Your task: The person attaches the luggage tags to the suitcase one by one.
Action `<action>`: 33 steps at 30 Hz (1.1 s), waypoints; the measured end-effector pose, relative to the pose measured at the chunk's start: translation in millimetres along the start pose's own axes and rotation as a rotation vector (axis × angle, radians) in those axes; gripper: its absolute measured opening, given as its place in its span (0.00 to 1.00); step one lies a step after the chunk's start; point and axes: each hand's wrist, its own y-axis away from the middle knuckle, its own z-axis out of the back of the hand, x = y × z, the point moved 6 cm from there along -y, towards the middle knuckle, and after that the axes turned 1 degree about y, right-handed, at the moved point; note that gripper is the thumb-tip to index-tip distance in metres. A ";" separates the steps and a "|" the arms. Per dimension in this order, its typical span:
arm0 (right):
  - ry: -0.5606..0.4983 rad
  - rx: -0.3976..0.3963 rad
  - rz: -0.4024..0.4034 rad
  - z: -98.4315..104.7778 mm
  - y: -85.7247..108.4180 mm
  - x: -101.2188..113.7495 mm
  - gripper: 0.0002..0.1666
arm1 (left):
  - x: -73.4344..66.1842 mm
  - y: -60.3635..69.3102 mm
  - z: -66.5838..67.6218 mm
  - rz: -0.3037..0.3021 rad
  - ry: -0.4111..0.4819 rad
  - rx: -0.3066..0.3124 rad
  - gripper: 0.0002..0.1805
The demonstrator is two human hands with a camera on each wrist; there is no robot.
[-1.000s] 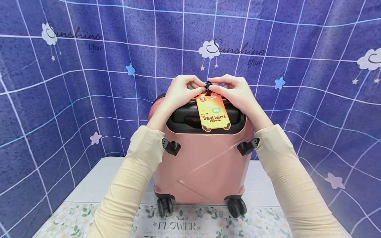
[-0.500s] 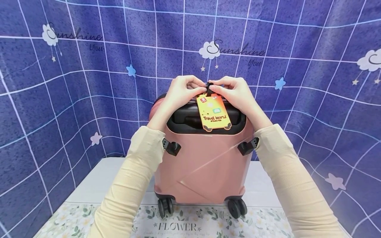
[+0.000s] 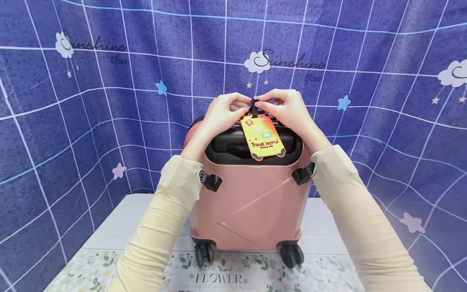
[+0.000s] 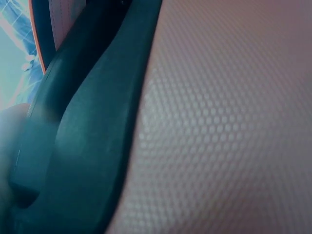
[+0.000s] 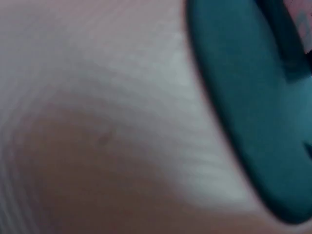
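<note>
A pink suitcase (image 3: pixel 251 207) stands upright on its wheels in the head view. Over its black handle recess (image 3: pixel 226 144) hangs a yellow-orange luggage tag (image 3: pixel 263 136) printed "Travel World". The tag's short black strap (image 3: pixel 254 110) rises to the suitcase's top edge. My left hand (image 3: pixel 224 111) pinches the strap from the left, thumb and fingertips together. From the right, my right hand (image 3: pixel 290 107) pinches the strap near its upper end. The fingers partly cover where the strap attaches. Both wrist views show mostly the textured shell (image 4: pixel 219 122) and dark recess (image 5: pixel 239 107).
Black wheels (image 3: pixel 204 253) rest on a flower-printed mat (image 3: pixel 219 280) with a white surface (image 3: pixel 124 219) behind. A purple-blue grid curtain (image 3: pixel 146 121) surrounds the back and sides. Black wrist mounts (image 3: pixel 211 180) sit at both cuffs.
My right hand has risen slightly and moved a little left at the strap's upper end. The tag has swung slightly to the right. My left hand stays nearly in place.
</note>
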 end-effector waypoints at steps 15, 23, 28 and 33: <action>-0.063 0.018 0.012 -2.3 3.2 -5.1 0.12 | -2.7 2.9 -1.7 0.034 -0.047 0.051 0.20; -0.073 -0.032 -0.001 1.8 6.3 -4.2 0.12 | -3.2 3.0 -2.2 0.032 -0.057 0.051 0.20; -0.098 -0.041 0.006 3.0 7.1 -3.3 0.12 | -2.8 3.2 -2.8 0.040 -0.074 0.061 0.21; -0.191 -0.011 -0.071 1.0 7.1 -7.6 0.14 | -2.8 2.6 -3.1 0.052 -0.098 0.073 0.20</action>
